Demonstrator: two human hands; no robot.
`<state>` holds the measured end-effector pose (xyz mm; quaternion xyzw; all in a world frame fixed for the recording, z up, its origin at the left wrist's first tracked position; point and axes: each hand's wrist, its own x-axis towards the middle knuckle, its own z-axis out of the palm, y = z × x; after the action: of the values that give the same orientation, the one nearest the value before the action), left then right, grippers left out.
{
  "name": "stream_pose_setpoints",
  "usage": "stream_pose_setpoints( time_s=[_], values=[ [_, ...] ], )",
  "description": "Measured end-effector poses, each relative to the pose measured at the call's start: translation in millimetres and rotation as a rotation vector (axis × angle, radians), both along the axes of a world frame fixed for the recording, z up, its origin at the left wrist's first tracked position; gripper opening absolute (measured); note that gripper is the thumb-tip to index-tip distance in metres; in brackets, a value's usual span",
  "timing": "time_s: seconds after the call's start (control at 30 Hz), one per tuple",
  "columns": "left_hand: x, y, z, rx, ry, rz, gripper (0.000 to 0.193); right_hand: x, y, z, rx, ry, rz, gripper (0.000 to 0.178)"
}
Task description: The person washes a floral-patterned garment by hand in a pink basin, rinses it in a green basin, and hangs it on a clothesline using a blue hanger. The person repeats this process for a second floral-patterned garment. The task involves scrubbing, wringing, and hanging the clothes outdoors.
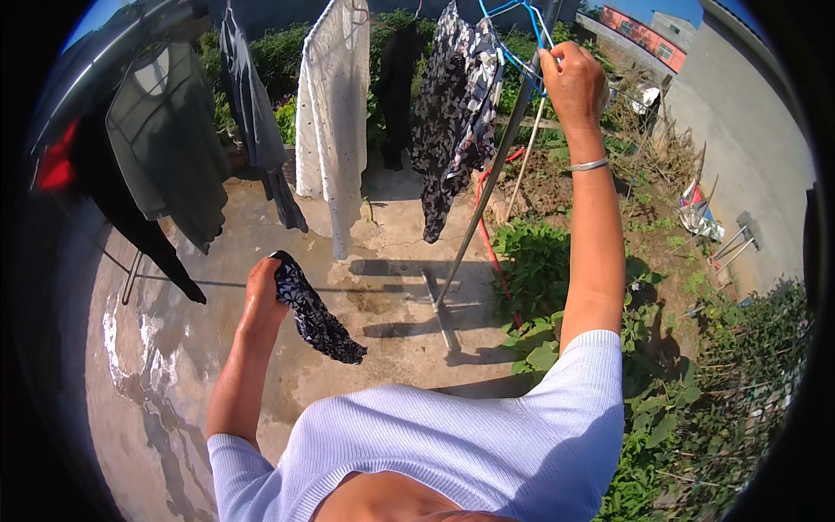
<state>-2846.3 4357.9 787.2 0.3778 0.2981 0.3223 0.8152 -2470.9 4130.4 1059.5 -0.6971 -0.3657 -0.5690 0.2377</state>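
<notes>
My right hand (570, 83) clamped on blue hanger (522, 35), left hand (263, 287) gripping dark floral cloth (317, 317), slanted metal pole (483, 200) crossing between, hung garments crowding ahead, open wet concrete (174, 365) left.

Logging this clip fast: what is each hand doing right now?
Left hand: closed, holding a dark patterned cloth.
Right hand: raised, closed on a blue hanger at the rack pole.
</notes>
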Motion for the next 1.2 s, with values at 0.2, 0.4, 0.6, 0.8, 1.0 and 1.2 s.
stream_pose_setpoints(
  time_s=[0.2, 0.4, 0.6, 0.8, 1.0, 1.2],
  values=[
    [-12.1, 5.1, 21.1, 0.095, -0.015, 0.026, 0.01, 57.6, 41.5, 14.6, -0.299, -0.017, -0.544, 0.009],
    [-39.3, 23.8, 46.4, 0.206, 0.012, 0.022, 0.008, 52.7, 45.0, 22.7, -0.176, 0.323, -0.338, 0.015],
    [-38.5, 39.5, 58.2, 0.242, -0.012, 0.018, 0.008, 53.2, 36.3, 54.0, 0.095, 0.341, -0.013, 0.019],
    [-49.0, 45.4, 62.1, 0.232, -0.019, 0.096, 0.005, -13.3, -3.8, -39.9, 0.307, 0.366, 0.345, 0.016],
    [-13.4, 47.5, 50.0, 0.269, 0.046, -0.025, 0.011, -134.3, -118.1, -150.0, 0.507, 0.997, 0.932, 0.051],
    [-8.1, 43.0, 45.2, 0.346, 0.12, -0.009, 0.017, -195.0, -148.2, -199.8, 0.282, 1.171, 0.951, 0.041]
  ],
)
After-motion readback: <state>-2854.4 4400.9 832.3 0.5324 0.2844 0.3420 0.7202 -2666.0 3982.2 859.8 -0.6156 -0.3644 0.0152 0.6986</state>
